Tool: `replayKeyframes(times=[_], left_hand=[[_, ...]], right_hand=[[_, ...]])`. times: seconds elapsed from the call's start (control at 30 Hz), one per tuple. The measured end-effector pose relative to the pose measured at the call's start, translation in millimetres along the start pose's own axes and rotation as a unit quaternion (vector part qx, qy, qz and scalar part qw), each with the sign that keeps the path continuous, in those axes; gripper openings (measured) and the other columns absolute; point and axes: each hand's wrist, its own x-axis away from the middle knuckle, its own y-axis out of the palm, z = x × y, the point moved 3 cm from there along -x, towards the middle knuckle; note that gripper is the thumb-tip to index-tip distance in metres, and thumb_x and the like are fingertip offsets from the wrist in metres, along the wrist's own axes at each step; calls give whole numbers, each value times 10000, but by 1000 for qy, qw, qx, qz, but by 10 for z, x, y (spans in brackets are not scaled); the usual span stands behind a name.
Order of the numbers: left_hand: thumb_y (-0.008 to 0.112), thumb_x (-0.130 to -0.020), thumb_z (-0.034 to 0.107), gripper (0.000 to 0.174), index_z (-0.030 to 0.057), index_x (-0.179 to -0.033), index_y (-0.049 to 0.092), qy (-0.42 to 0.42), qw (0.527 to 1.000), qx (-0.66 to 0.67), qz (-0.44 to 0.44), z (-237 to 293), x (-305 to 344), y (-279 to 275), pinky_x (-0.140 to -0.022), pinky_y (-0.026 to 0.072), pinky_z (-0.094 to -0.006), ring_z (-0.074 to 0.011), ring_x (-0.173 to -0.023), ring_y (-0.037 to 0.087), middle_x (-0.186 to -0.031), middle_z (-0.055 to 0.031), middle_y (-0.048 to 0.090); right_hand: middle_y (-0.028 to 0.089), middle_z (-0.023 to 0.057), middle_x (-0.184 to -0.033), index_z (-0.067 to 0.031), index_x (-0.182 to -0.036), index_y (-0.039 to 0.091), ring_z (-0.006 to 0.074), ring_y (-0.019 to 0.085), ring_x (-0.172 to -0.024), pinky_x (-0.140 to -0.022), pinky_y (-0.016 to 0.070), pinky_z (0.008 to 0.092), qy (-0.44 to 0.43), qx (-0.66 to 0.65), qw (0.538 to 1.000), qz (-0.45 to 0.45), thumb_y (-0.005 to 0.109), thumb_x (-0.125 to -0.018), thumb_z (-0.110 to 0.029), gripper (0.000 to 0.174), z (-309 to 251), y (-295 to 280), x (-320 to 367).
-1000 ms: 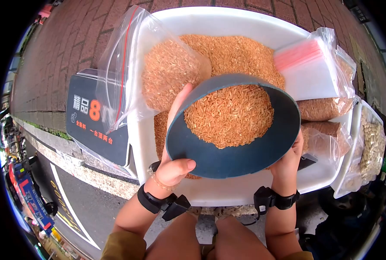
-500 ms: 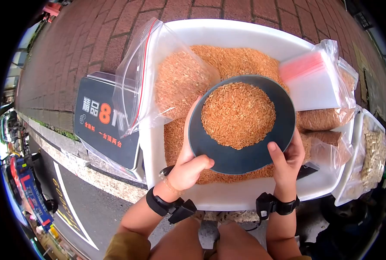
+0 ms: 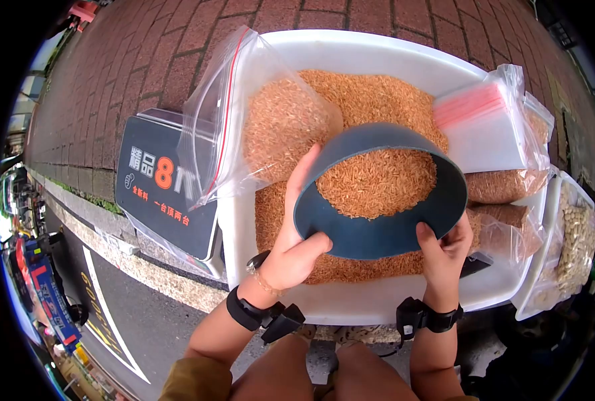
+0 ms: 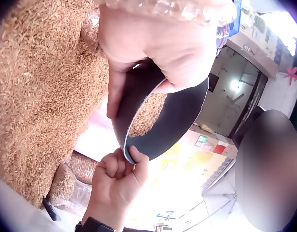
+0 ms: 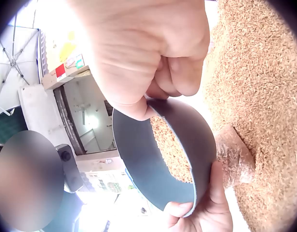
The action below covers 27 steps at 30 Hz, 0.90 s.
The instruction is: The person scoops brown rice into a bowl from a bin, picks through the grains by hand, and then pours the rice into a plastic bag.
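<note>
Both hands hold a dark blue-grey bowl point(image 3: 384, 244) above a white tub of reddish-brown grain point(image 3: 371, 93). The bowl tilts toward the person, and the loose grain point(image 3: 377, 184) inside lies against its far side. My left hand point(image 3: 297, 240) grips the left rim, thumb at the near edge and fingers along the outside. My right hand point(image 3: 448, 250) pinches the right rim between thumb and curled fingers. In the left wrist view the bowl point(image 4: 179, 121) shows from the side, fingers spread on its outer wall; the right wrist view shows the right thumb over the rim of the bowl point(image 5: 138, 154).
A zip bag of grain point(image 3: 284, 123) leans in the tub's left part, beside a black scale box point(image 3: 167, 194). Flat red-edged bags point(image 3: 481, 130) and filled bags point(image 3: 504, 186) lie at the tub's right. Another white tray point(image 3: 534, 294) with pale contents stands further right.
The bowl went from tilted to nearly level, then tilted toward the person again, with its grain shifting inside. Both hands keep their hold; the right thumb has moved onto the near rim.
</note>
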Motion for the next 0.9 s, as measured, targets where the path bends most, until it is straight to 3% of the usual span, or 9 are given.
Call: replayKeyframes(times=[0.4,0.6,0.83,0.9], left_hand=[[506,-600,62,902,46,-1381,56,16,1000,-7,-9,35,10,-3,-1059,91,-335,-203,-1300,139,-1404,-99,146],[481,-586,35,899,49,-1382,64,-18,1000,-7,11,-42,34,-51,-1058,100,-334,-202,-1292,164,-1398,-102,166],[446,-556,-6,907,53,-1382,75,-2,1000,12,13,-24,15,-33,-1057,103,-329,-199,-1286,179,-1390,-98,185],[444,-554,-11,909,56,-1383,76,-2,1000,21,13,-23,12,-30,-1057,102,-329,-198,-1286,179,-1389,-97,188]], right_hand=[[564,17,-996,49,-1249,380,-27,455,-707,-522,310,90,-3,-22,1000,-8,545,-734,100,544,30,-4,-1],[556,11,-1005,33,-1262,371,-34,441,-693,-501,290,85,12,-18,1000,7,536,-721,119,573,-20,37,-9],[547,20,-1036,31,-1273,357,-31,451,-711,-512,301,85,9,-24,1000,-1,528,-720,126,587,-18,35,-10],[544,32,-1054,38,-1273,351,-12,479,-763,-558,341,89,13,-28,1000,3,524,-725,123,581,-24,42,-12]])
